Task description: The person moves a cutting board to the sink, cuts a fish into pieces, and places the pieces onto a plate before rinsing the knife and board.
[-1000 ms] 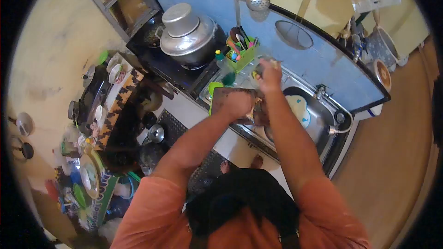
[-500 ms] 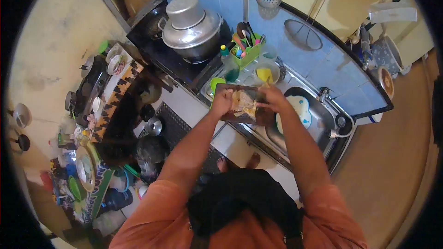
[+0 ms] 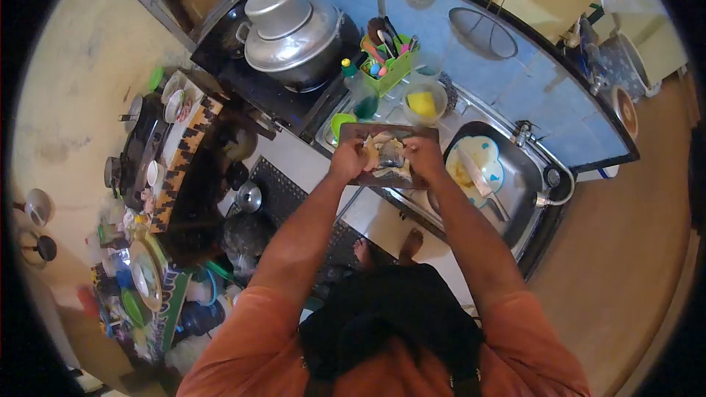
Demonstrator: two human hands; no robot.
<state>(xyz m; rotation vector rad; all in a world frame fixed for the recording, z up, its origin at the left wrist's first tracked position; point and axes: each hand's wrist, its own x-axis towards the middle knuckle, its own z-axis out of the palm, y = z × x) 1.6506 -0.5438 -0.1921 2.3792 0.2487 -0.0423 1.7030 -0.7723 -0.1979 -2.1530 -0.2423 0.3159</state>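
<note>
A dark brown board (image 3: 426, 134) lies before me at the counter's edge, left of the sink. On it sits a pale yellowish food piece (image 3: 382, 140) in what looks like clear plastic; its exact nature is hard to make out. At the left side of the food, my left hand (image 3: 350, 160) pinches its edge. Opposite it, my right hand (image 3: 424, 159) has its fingers closed on the right edge of the food. In the sink, a white plate (image 3: 482, 154) with blue spots carries yellowish residue and a knife (image 3: 476, 175).
A steel sink (image 3: 526, 206) with a faucet (image 3: 523, 132) is at the right. Behind the board are a bowl with a yellow sponge (image 3: 421, 104), a green utensil holder (image 3: 390, 75) and a soap bottle (image 3: 362, 92). A large pot (image 3: 298, 44) stands on the stove.
Both hands have shifted slightly, and the food between them looks more spread open. The view has moved, showing more of the plate and the knife in the sink.
</note>
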